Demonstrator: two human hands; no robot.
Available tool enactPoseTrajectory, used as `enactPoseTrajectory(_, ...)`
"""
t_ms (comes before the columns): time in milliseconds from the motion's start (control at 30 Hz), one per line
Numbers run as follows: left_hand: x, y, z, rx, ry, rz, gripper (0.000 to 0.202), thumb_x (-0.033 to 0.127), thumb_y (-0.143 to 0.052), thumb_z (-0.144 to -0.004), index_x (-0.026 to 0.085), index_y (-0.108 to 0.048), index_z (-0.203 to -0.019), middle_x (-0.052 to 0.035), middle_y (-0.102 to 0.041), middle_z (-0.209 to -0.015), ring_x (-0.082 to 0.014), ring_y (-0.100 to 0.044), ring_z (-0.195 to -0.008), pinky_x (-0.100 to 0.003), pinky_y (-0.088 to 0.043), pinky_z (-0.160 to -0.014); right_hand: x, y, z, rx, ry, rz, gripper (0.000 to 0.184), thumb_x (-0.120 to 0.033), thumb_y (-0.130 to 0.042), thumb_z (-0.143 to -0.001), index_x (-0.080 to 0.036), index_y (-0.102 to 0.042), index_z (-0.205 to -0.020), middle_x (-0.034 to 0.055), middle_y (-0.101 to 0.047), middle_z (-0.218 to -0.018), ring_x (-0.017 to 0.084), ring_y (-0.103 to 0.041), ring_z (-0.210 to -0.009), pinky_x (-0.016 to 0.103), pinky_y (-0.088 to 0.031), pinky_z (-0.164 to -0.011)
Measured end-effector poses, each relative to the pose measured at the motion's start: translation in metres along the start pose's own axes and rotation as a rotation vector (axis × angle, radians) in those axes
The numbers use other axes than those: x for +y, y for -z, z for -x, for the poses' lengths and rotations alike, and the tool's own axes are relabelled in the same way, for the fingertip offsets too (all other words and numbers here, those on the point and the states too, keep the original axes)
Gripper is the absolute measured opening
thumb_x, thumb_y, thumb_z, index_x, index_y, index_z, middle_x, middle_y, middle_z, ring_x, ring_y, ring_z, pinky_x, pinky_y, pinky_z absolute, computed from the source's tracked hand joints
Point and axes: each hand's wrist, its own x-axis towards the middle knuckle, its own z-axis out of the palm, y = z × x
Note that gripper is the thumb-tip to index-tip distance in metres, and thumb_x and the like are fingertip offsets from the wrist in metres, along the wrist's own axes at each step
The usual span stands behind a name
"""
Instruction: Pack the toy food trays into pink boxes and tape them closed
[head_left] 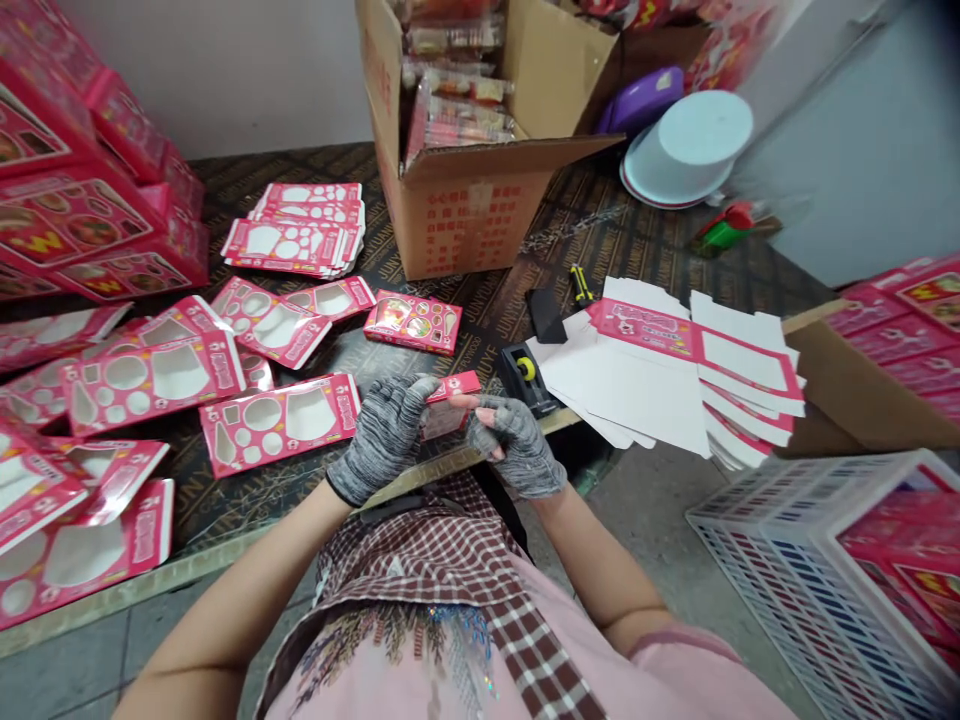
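A small pink carton [459, 385] is held up at the table's front edge, its end panel facing up. My left hand [381, 435], in a grey fingerless glove, is closed around the carton's left side. My right hand [519, 447], gloved the same way, has its fingers curled at the carton's right side, with the index finger against it. The palm sides of both hands are hidden. Just beyond them lies a finished-looking pink box [412, 321]. To the left of my left hand is a flat pink carton with cut-out windows [281, 424].
More windowed cartons [157, 372] spread leftward, near stacked pink boxes [82, 225]. A cardboard box [465, 225] holds wrapped packets. A tape dispenser [523, 380], yellow cutter [580, 286] and unfolded card blanks [637, 385] lie right. A plastic basket [780, 560] stands lower right.
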Motion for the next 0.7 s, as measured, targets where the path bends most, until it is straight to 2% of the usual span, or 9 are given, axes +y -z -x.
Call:
enactPoseTrajectory(133, -0.005, 0.003, 0.001, -0.036, -0.025, 0.038, 0.029, 0.018, -0.048, -0.095, 0.019, -0.064, -0.119, -0.0125, -0.072, -0.11, -0.0255, -0.067, -0.098, -0.042, -0.051, -0.088, 0.004, -0.008, -0.018, -0.108, -0.158, -0.169, 0.037, -0.045, -0.063, -0.077, -0.013, -0.076, -0.089, -0.0109, -0.028, -0.035, 0.007, -0.018, -0.034, 0.024, -0.02, -0.042)
enactPoseTrajectory(233, -0.004, 0.007, -0.002, -0.082, -0.072, 0.045, 0.033, 0.019, -0.048, -0.095, 0.021, -0.065, -0.122, -0.0138, -0.07, -0.114, -0.0266, -0.065, -0.102, -0.043, -0.05, -0.088, 0.008, -0.004, -0.021, -0.084, -0.172, -0.187, 0.033, -0.046, -0.065, -0.076, -0.015, -0.074, -0.081, -0.0105, -0.029, -0.035, 0.007, -0.019, -0.033, 0.024, -0.022, -0.04)
enactPoseTrajectory(300, -0.001, 0.008, -0.006, -0.111, -0.045, 0.034, 0.032, 0.027, -0.051, -0.095, 0.02, -0.067, -0.122, -0.0139, -0.07, -0.115, -0.0272, -0.064, -0.102, -0.043, -0.049, -0.087, 0.009, -0.004, -0.02, -0.039, -0.151, -0.153, 0.032, -0.049, -0.066, -0.074, -0.017, -0.071, -0.075, -0.0095, -0.035, -0.035, 0.007, -0.022, -0.033, 0.024, -0.022, -0.039)
enactPoseTrajectory(400, 0.008, 0.003, -0.012, -0.064, 0.026, -0.027, 0.028, 0.036, -0.054, -0.094, 0.02, -0.072, -0.107, -0.012, -0.071, -0.107, -0.0264, -0.065, -0.095, -0.041, -0.048, -0.083, 0.012, -0.001, -0.019, 0.029, -0.098, 0.104, 0.04, -0.055, -0.065, -0.076, -0.017, -0.066, -0.065, -0.0039, -0.05, -0.04, 0.007, -0.031, -0.032, 0.024, -0.021, -0.038)
enactPoseTrajectory(500, 0.011, -0.002, -0.016, 0.022, 0.071, -0.076, 0.019, 0.032, -0.058, -0.093, 0.02, -0.072, -0.093, -0.0104, -0.072, -0.094, -0.0255, -0.066, -0.085, -0.04, -0.047, -0.079, 0.027, 0.011, -0.016, 0.039, -0.12, 0.462, 0.049, -0.062, -0.061, -0.082, -0.018, -0.062, -0.059, 0.0005, -0.056, -0.045, 0.009, -0.042, -0.037, 0.024, -0.028, -0.041)
enactPoseTrajectory(533, 0.01, -0.001, -0.016, 0.056, 0.091, -0.052, 0.017, 0.031, -0.06, -0.092, 0.02, -0.071, -0.094, -0.0096, -0.072, -0.092, -0.0252, -0.066, -0.084, -0.04, -0.048, -0.079, 0.034, 0.017, -0.014, 0.091, -0.113, 0.539, 0.049, -0.063, -0.063, -0.08, -0.019, -0.061, -0.058, 0.0003, -0.056, -0.046, 0.011, -0.046, -0.04, 0.025, -0.034, -0.043)
enactPoseTrajectory(600, 0.003, 0.004, -0.013, 0.161, 0.184, 0.09, 0.02, 0.033, -0.066, -0.089, 0.022, -0.069, -0.106, -0.0066, -0.072, -0.095, -0.0231, -0.066, -0.085, -0.038, -0.05, -0.08, 0.052, 0.031, -0.012, 0.335, -0.01, 0.578, 0.042, -0.061, -0.072, -0.071, -0.021, -0.061, -0.063, -0.0005, -0.059, -0.055, 0.013, -0.053, -0.052, 0.027, -0.045, -0.054)
enactPoseTrajectory(667, -0.008, 0.01, -0.007, 0.305, 0.347, 0.34, 0.043, 0.038, -0.072, -0.086, 0.026, -0.06, -0.126, -0.0036, -0.07, -0.103, -0.0192, -0.066, -0.087, -0.034, -0.053, -0.082, 0.067, 0.043, -0.01, 0.563, 0.133, 0.472, 0.042, -0.057, -0.081, -0.061, -0.024, -0.063, -0.079, 0.0, -0.066, -0.075, 0.017, -0.061, -0.071, 0.031, -0.054, -0.071)
enactPoseTrajectory(700, -0.015, 0.011, -0.003, 0.369, 0.432, 0.475, 0.054, 0.041, -0.073, -0.086, 0.029, -0.053, -0.134, -0.0028, -0.069, -0.107, -0.0174, -0.066, -0.087, -0.032, -0.053, -0.082, 0.072, 0.048, -0.009, 0.585, 0.169, 0.39, 0.048, -0.057, -0.082, -0.058, -0.026, -0.064, -0.09, 0.0008, -0.069, -0.085, 0.019, -0.064, -0.081, 0.034, -0.056, -0.079)
